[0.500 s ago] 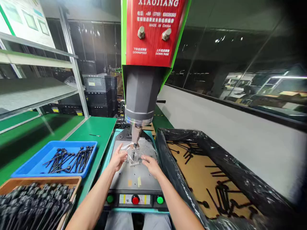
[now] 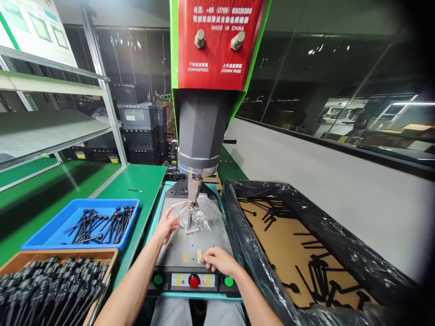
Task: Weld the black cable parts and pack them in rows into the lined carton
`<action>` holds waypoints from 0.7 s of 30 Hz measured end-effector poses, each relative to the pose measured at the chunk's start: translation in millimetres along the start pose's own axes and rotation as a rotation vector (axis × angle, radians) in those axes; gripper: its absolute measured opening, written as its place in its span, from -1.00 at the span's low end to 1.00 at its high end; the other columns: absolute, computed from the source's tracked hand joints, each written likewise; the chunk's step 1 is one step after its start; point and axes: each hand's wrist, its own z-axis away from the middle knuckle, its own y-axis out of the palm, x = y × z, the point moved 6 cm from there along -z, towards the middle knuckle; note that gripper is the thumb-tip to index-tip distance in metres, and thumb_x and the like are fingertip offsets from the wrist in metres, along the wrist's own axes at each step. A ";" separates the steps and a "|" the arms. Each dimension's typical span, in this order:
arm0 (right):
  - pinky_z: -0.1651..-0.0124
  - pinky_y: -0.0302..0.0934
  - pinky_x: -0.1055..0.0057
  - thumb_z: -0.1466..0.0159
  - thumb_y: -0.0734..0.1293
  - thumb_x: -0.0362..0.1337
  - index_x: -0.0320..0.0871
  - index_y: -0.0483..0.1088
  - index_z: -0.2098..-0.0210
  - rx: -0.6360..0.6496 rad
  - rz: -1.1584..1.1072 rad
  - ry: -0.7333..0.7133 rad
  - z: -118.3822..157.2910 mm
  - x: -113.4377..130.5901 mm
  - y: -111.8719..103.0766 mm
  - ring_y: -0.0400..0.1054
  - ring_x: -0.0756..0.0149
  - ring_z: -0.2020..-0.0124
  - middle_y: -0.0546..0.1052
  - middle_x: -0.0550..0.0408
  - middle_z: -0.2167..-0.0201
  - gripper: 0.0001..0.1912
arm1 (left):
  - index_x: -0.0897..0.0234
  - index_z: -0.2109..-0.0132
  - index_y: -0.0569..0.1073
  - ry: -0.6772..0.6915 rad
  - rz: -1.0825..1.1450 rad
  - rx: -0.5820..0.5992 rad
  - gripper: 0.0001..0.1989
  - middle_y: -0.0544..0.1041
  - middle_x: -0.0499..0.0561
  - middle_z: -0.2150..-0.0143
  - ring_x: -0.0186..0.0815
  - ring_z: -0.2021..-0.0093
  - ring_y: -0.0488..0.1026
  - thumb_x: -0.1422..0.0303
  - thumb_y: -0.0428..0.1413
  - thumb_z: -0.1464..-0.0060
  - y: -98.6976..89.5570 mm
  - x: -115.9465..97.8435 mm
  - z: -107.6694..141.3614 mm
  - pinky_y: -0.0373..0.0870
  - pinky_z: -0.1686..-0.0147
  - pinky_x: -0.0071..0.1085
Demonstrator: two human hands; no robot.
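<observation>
My left hand, fingers apart, is beside a small metal fixture on the machine's grey base plate. Its fingertips are at the edge of a clear plastic film; whether they touch it I cannot tell. A small black part stands at the fixture, right under the welding horn. Over the front of the plate, my right hand has its fingers curled in, and nothing shows in them. Below it are a green button and a red button.
On the left, a blue tray and a brown tray hold many black stemmed parts. To the right stands a plastic-lined bin with similar parts on cardboard. The red and green machine head rises in front.
My right hand has drawn back from the fixture toward the plate's front edge, its fingers now curled. My left hand has stayed almost in place. The view has tilted slightly.
</observation>
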 end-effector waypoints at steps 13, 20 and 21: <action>-0.11 0.20 0.11 -0.13 0.29 0.04 -0.11 0.33 -0.08 -0.912 0.371 -0.064 101.0 -100.1 -42.4 0.25 -0.02 -0.12 0.37 -0.09 -0.08 -0.41 | 0.25 -0.19 0.29 0.310 -0.939 -0.516 -0.33 0.39 0.17 -0.16 -0.02 -0.15 0.34 0.10 0.17 0.06 -129.6 45.4 122.4 0.30 -0.12 -0.10; -0.13 0.18 0.13 -0.22 0.20 0.05 -0.09 0.06 -0.28 -0.886 0.397 0.009 89.7 -129.5 -22.4 0.21 -0.02 -0.17 0.27 -0.10 -0.15 -0.30 | 0.27 -0.25 0.19 0.205 -1.091 -0.369 -0.31 0.32 0.16 -0.22 -0.04 -0.22 0.27 0.12 0.12 -0.01 -139.3 90.8 136.6 0.21 -0.19 -0.12; -0.12 0.19 0.13 -0.22 0.20 0.06 -0.08 0.05 -0.28 -0.890 0.405 0.004 89.3 -130.6 -21.8 0.21 -0.03 -0.17 0.27 -0.09 -0.15 -0.29 | 0.27 -0.25 0.18 0.207 -1.098 -0.370 -0.32 0.32 0.16 -0.22 -0.05 -0.22 0.27 0.13 0.12 -0.02 -138.8 90.5 135.6 0.21 -0.18 -0.12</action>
